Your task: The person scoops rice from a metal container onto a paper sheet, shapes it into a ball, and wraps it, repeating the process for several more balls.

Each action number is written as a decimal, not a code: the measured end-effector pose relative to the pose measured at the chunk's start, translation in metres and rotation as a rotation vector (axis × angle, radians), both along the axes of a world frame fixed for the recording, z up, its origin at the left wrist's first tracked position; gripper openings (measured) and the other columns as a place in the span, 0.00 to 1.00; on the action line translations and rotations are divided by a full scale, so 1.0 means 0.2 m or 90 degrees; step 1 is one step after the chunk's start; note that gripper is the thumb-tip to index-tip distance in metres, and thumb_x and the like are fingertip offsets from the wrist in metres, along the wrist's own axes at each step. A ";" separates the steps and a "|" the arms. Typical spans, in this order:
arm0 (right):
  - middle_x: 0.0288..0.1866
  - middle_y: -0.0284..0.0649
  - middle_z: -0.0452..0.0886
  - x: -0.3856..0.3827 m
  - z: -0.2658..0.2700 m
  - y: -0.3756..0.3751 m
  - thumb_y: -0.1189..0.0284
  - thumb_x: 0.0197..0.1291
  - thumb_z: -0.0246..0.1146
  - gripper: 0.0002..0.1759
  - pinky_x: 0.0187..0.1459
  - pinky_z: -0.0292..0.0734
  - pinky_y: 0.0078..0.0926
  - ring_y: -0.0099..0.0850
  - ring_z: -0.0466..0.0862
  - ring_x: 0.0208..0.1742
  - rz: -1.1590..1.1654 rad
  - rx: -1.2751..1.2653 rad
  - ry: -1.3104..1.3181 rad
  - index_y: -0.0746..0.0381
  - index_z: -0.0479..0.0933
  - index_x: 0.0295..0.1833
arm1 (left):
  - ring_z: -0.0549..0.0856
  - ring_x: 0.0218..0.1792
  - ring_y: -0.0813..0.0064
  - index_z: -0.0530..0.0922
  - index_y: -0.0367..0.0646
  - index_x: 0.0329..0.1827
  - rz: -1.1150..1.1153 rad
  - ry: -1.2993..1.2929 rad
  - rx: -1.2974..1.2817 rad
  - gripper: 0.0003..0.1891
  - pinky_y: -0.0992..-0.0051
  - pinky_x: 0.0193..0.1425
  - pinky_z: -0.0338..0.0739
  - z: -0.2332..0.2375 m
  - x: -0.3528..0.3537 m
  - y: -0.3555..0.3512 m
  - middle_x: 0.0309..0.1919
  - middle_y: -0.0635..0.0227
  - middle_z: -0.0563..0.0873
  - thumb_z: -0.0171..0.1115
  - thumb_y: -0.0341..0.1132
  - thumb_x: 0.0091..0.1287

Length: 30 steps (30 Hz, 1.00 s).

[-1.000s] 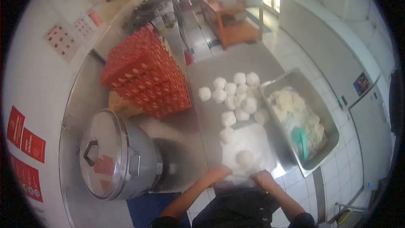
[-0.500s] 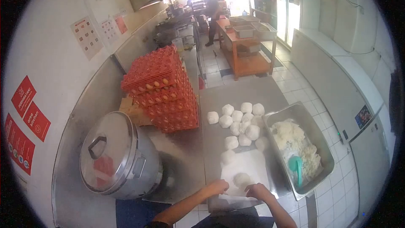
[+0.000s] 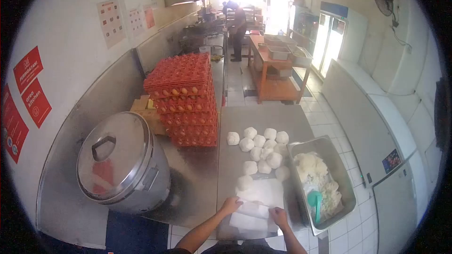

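My left hand (image 3: 231, 204) and my right hand (image 3: 279, 216) both grip a white paper sheet (image 3: 260, 196) at the near edge of the steel counter (image 3: 245, 117). The near part of the sheet is folded over into a small white bundle (image 3: 253, 210) between my hands; what is inside is hidden. Several wrapped white balls (image 3: 259, 146) lie in a cluster just beyond the sheet. To the right stands a steel tray (image 3: 344, 180) of white rice (image 3: 311, 174) with a teal scoop (image 3: 314, 202) in it.
A big lidded steel pot (image 3: 117, 162) stands at the left. A tall stack of red egg trays (image 3: 184, 99) rises behind it, with a cardboard box beside. A person (image 3: 239, 26) stands far down the aisle by an orange table (image 3: 278, 73). White cabinets line the right.
The view has tilted upward, showing more of the kitchen. The near part of the sheet is now folded over the white ball, which no longer shows.
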State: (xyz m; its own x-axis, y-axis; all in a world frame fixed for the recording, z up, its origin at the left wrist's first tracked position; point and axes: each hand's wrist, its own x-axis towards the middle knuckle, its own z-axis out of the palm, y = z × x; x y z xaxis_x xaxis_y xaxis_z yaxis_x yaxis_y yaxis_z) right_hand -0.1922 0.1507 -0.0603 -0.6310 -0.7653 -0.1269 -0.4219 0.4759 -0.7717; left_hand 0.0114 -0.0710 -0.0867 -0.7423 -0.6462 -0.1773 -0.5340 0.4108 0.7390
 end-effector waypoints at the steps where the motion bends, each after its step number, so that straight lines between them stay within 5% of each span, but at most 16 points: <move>1: 0.31 0.55 0.85 0.00 -0.01 -0.01 0.56 0.61 0.67 0.20 0.40 0.78 0.42 0.48 0.86 0.35 0.006 0.017 0.014 0.66 0.85 0.38 | 0.85 0.47 0.46 0.83 0.41 0.48 0.016 -0.032 0.007 0.17 0.54 0.52 0.78 -0.02 -0.01 0.00 0.44 0.48 0.87 0.64 0.45 0.65; 10: 0.36 0.54 0.86 0.02 -0.08 -0.09 0.52 0.56 0.67 0.22 0.47 0.81 0.46 0.52 0.87 0.42 0.007 0.159 0.097 0.62 0.87 0.39 | 0.84 0.53 0.49 0.81 0.40 0.45 -0.005 -0.170 -0.075 0.13 0.51 0.54 0.78 0.10 -0.12 0.13 0.48 0.53 0.86 0.60 0.40 0.65; 13: 0.40 0.55 0.87 -0.02 -0.09 -0.06 0.53 0.56 0.69 0.23 0.49 0.80 0.44 0.51 0.87 0.44 0.042 0.125 0.049 0.64 0.86 0.41 | 0.83 0.55 0.48 0.80 0.41 0.51 -0.012 -0.077 -0.238 0.16 0.50 0.56 0.77 0.16 -0.15 0.16 0.51 0.53 0.84 0.62 0.41 0.66; 16: 0.43 0.55 0.86 -0.03 -0.04 -0.02 0.53 0.58 0.70 0.24 0.50 0.80 0.41 0.49 0.87 0.47 -0.072 0.019 0.042 0.64 0.84 0.46 | 0.77 0.64 0.49 0.78 0.41 0.58 -0.067 0.130 -0.268 0.21 0.49 0.64 0.72 0.25 -0.19 0.26 0.60 0.53 0.80 0.64 0.42 0.65; 20: 0.39 0.41 0.86 -0.10 -0.06 0.13 0.59 0.65 0.68 0.20 0.44 0.78 0.28 0.28 0.84 0.40 -0.234 -0.094 -0.065 0.66 0.81 0.48 | 0.65 0.74 0.51 0.76 0.44 0.61 -0.166 0.100 -0.303 0.23 0.45 0.73 0.60 0.29 -0.17 0.37 0.70 0.55 0.72 0.65 0.44 0.65; 22: 0.37 0.38 0.84 -0.19 -0.17 0.22 0.59 0.65 0.68 0.19 0.40 0.76 0.26 0.26 0.81 0.37 -0.261 -0.120 -0.207 0.65 0.82 0.47 | 0.61 0.76 0.54 0.77 0.45 0.60 -0.200 0.070 -0.285 0.22 0.44 0.76 0.56 0.24 -0.16 0.39 0.72 0.57 0.69 0.65 0.43 0.65; 24: 0.34 0.32 0.81 -0.20 -0.22 0.35 0.62 0.66 0.66 0.15 0.35 0.71 0.23 0.21 0.76 0.34 -0.259 -0.118 -0.208 0.64 0.82 0.46 | 0.62 0.76 0.54 0.77 0.46 0.58 -0.197 0.065 -0.344 0.20 0.45 0.76 0.56 0.26 -0.15 0.42 0.72 0.59 0.69 0.65 0.43 0.65; 26: 0.39 0.36 0.84 -0.17 -0.03 0.35 0.64 0.65 0.67 0.14 0.43 0.75 0.26 0.25 0.80 0.41 -0.272 -0.052 -0.247 0.64 0.82 0.47 | 0.63 0.76 0.56 0.80 0.47 0.53 -0.208 0.071 -0.370 0.16 0.46 0.76 0.56 0.28 -0.14 0.39 0.70 0.61 0.72 0.64 0.41 0.64; 27: 0.41 0.38 0.86 -0.13 0.05 0.38 0.65 0.64 0.67 0.14 0.47 0.77 0.27 0.26 0.82 0.44 -0.282 -0.014 -0.269 0.64 0.82 0.47 | 0.66 0.74 0.57 0.81 0.46 0.49 -0.205 0.126 -0.368 0.14 0.46 0.76 0.56 0.25 -0.14 0.38 0.67 0.61 0.75 0.64 0.40 0.62; 29: 0.41 0.37 0.85 -0.24 -0.27 0.50 0.62 0.66 0.65 0.16 0.46 0.77 0.27 0.26 0.82 0.42 -0.218 -0.075 -0.276 0.64 0.83 0.49 | 0.73 0.67 0.59 0.82 0.47 0.41 -0.278 0.160 -0.418 0.10 0.49 0.76 0.58 0.22 -0.13 0.39 0.52 0.61 0.82 0.64 0.36 0.57; 30: 0.39 0.36 0.85 -0.18 -0.21 0.50 0.62 0.68 0.64 0.15 0.43 0.76 0.27 0.25 0.81 0.39 -0.200 -0.135 -0.212 0.64 0.82 0.46 | 0.79 0.59 0.62 0.83 0.48 0.38 -0.366 -0.009 -0.450 0.07 0.51 0.75 0.59 0.36 -0.13 0.43 0.45 0.65 0.86 0.66 0.37 0.59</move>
State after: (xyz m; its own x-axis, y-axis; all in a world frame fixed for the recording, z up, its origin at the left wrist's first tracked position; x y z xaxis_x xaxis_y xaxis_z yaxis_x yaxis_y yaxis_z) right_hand -0.2286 0.2499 -0.1025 -0.7868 -0.5757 -0.2223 0.0020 0.3579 -0.9338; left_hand -0.0136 0.0155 -0.0141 -0.9845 -0.1384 0.1078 -0.1137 0.9714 0.2086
